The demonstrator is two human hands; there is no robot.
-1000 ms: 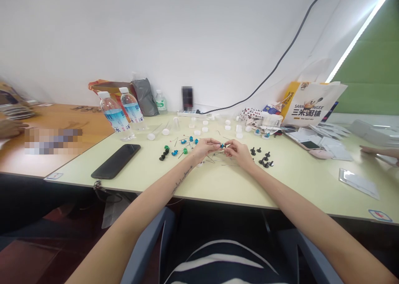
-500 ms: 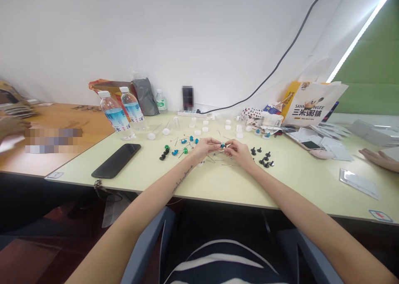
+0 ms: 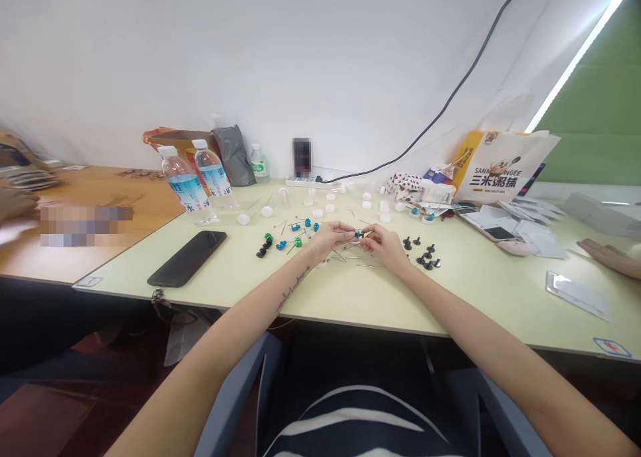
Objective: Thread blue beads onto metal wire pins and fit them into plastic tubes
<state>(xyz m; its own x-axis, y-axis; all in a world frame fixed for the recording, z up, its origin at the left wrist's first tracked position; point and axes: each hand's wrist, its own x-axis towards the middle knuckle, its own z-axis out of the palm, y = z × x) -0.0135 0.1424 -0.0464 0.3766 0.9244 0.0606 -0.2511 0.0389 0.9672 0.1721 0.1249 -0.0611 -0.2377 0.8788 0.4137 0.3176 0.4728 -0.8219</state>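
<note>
Between my fingertips, just above the table, is a small blue and black piece (image 3: 358, 234). My left hand (image 3: 329, 238) pinches it from the left side, and my right hand (image 3: 379, 241) pinches it from the right. Its exact kind is too small to make out. Thin metal pins (image 3: 345, 253) lie under and around my fingers. Left of my hands are several small blue pieces (image 3: 295, 227), green pieces (image 3: 298, 242) and black pieces (image 3: 261, 251). Several black flat-headed pieces with stems (image 3: 428, 264) lie to the right of my right hand.
A black phone (image 3: 187, 259) and two water bottles (image 3: 184, 186) stand left on the table (image 3: 345, 300). Clear tubes with white caps (image 3: 267, 211) lie at the back. A paper bag (image 3: 493, 166) and papers (image 3: 543, 240) are right. Another person's hand (image 3: 608, 256) rests at the right edge.
</note>
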